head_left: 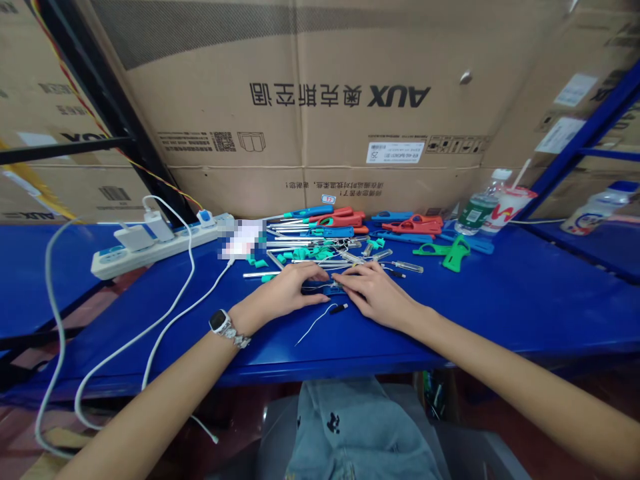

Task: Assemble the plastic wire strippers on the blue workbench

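Both hands meet over the blue table. My left hand, with a watch on its wrist, has thumb and fingers curved around the left end of a small blue part with a thin wire. My right hand pinches the same blue part at its right side. Fingers hide much of the part. Just below it lies a small black piece with a white wire. Behind the hands are metal tubes, green plastic pieces and clear plastic pieces.
Blue and red handles and green ones lie farther back. A power strip with white cables and a phone are at left. A bottle, a cup and another bottle stand at right, before cardboard.
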The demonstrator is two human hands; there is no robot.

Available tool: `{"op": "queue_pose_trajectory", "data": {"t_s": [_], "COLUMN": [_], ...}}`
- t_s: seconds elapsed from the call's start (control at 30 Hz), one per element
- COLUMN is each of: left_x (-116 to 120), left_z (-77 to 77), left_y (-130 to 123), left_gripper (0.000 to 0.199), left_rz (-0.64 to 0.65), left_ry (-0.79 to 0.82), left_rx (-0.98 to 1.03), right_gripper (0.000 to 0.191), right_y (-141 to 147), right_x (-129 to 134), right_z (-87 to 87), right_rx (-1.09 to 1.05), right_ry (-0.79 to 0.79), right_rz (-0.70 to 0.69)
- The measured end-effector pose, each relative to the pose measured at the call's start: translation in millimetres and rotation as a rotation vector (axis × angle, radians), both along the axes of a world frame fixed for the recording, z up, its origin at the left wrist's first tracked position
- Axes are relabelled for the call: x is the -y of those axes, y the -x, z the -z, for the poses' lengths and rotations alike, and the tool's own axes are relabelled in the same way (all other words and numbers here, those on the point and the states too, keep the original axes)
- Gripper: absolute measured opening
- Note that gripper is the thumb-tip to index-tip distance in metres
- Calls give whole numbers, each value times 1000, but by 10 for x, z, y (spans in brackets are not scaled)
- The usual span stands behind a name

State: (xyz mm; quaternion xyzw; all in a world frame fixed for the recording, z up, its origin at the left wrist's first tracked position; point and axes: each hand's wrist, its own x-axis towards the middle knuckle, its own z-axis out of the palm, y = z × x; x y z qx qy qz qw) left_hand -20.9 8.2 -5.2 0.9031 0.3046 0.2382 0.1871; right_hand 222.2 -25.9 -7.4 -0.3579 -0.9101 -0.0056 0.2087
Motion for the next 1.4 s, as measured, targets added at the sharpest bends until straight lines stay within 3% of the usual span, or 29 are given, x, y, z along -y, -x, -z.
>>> {"op": "queue_pose_trajectory", "data": {"t_s": [0.37,0.57,0.7,0.8,1.0,1.2,1.4], "left_x": [112,66,22,-22,-85,-38,35], "left_z": [-61,-119,-148,-145,-125,-141,-157], "left_y": [0,176,276,297,327,375,428], "left_gripper": [29,50,30,26,24,21,29], "left_rz": [71,-51,-74,-66,-71,-90,-97], "left_ry": [-243,-92,-66,-82,-61,65,-1], "left_rx": [-234,-124,-161,-140,-62,-4,-92], "right_gripper": [47,48,49,49,49,48,47], "right_y": [37,-30,-70,-75,-75,-78,-60], "right_x": [199,142,88,76,91,91,79], "right_z": [-24,-47,-44,-37,-51,-71,-88], "right_rx": [220,235,229,220,215,217,241], "right_ry": [6,-17,-14,-13,-4,2,-9], "right_rz": [85,76,72,78,86,88,87]}}
